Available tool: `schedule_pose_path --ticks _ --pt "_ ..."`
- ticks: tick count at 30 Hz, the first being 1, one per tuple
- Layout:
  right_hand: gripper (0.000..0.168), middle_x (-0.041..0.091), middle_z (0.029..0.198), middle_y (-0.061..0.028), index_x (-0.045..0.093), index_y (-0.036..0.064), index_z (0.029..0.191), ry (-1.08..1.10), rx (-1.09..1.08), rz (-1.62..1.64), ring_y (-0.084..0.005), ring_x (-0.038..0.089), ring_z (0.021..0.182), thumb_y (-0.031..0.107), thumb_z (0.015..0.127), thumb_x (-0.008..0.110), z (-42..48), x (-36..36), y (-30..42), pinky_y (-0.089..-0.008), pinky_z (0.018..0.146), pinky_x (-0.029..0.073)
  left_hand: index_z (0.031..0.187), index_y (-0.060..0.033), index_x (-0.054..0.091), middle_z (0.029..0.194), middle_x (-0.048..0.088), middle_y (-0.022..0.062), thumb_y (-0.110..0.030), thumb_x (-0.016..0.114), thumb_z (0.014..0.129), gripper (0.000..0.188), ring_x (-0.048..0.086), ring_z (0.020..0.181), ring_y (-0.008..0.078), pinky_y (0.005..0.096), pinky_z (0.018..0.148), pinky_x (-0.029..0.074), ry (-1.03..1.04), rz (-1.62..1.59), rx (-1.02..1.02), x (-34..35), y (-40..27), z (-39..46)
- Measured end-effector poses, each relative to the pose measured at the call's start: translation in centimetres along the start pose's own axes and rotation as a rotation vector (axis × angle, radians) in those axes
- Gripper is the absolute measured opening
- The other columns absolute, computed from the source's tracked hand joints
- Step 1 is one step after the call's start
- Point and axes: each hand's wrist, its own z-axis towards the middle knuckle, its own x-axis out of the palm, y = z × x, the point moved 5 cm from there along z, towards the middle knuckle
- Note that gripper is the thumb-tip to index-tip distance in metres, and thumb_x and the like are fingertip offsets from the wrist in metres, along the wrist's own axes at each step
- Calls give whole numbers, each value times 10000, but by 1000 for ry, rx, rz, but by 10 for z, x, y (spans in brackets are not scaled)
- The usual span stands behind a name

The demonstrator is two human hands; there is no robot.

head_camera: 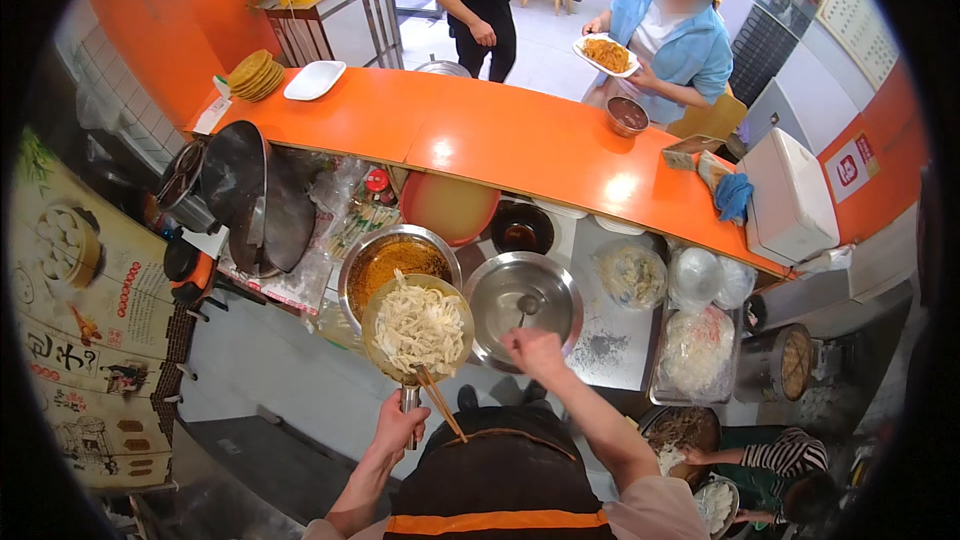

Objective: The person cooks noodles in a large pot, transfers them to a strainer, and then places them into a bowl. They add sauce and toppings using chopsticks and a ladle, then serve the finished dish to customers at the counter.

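Note:
My left hand [397, 420] grips the metal handle of a round strainer or pan [370, 345], whose exact kind is hidden by its load. It is heaped with pale, flat noodle-like strips [420, 322]. A pair of wooden chopsticks [441, 405] leans out of the strips towards me. Partly beneath its far edge stands a steel bowl of reddish-brown oily sauce [401, 255]. My right hand [536, 354] is closed around the thin handle of a small ladle [528, 305]. The ladle's bowl sits inside a wide steel basin [570, 315] that seems to hold clear liquid.
Beyond the basins runs an orange counter [480, 120]. An orange tub [450, 206] and a dark bowl [523, 227] stand before it; bagged food [697, 349] lies right. A co-worker [787, 457] handles food at lower right. Across the counter, a person [675, 52] holds a plate.

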Motion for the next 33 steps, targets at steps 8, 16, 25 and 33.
schedule_pose_path --ticks 8,16,25,33 --pt "185 664 850 -188 686 29 1012 -82 181 117 -405 644 753 118 875 600 -37 -59 -38 -478 705 536 991 -41 461 612 474 22 17 650 814 265 481 421 129 290 379 413 103 15 -79 1 29 -4" --pt "247 687 883 -140 657 -78 1112 -405 789 1227 -159 651 768 76 995 504 -58 -26 -58 -281 714 543 1011 -55 474 616 487 16 2 647 824 261 485 432 123 286 389 404 121 112 -107 -7 18 0" --pt "237 675 889 -158 659 -50 1091 -268 35 489 -264 674 746 -51 866 583 -30 -139 58 -325 671 548 1032 -33 487 584 502 25 -48 652 823 267 490 437 129 288 413 414 234 94 -81 15 6 26" --pt "232 667 922 -153 657 -44 1107 -208 335 402 -286 660 773 47 910 574 -59 -25 -46 -347 704 546 958 -52 472 607 488 7 -38 670 817 244 488 443 113 280 406 412 207 42 -54 5 9 30"
